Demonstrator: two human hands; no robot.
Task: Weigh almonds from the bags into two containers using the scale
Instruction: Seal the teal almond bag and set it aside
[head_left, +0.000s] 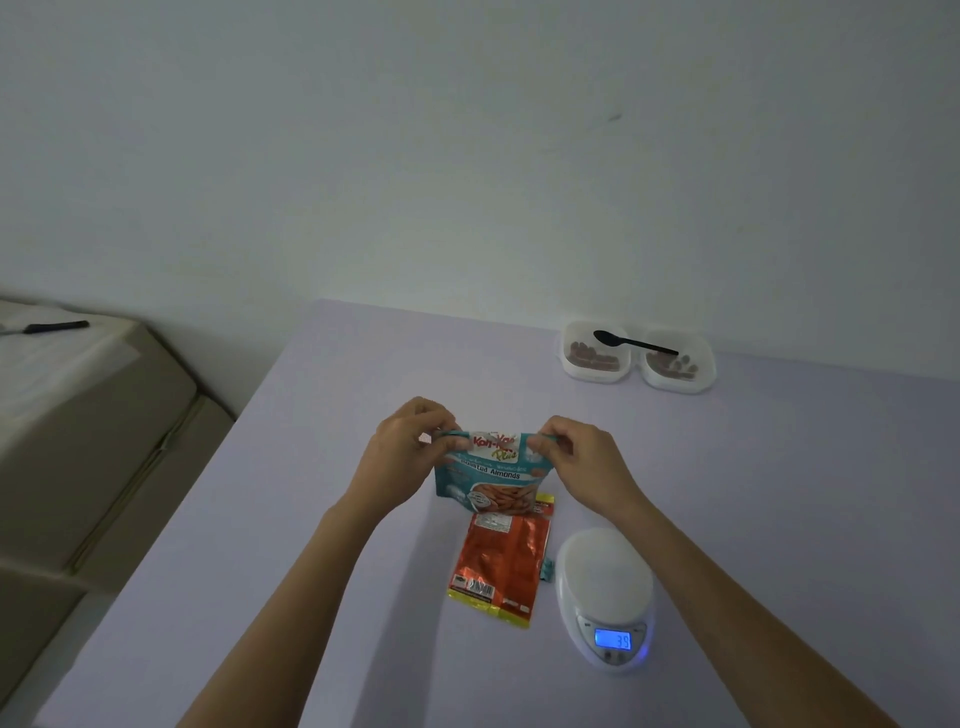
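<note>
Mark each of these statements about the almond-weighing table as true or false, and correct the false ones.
1. Both hands, left hand and right hand, grip the top of the teal almond bag. True.
2. The black spoon lies on the scale. False: it rests across the two containers.
3. The scale has nothing on its platform. True.
4. The orange bag stands upright. False: it lies flat on the table.
5. Both containers are empty. False: each holds some almonds.
</note>
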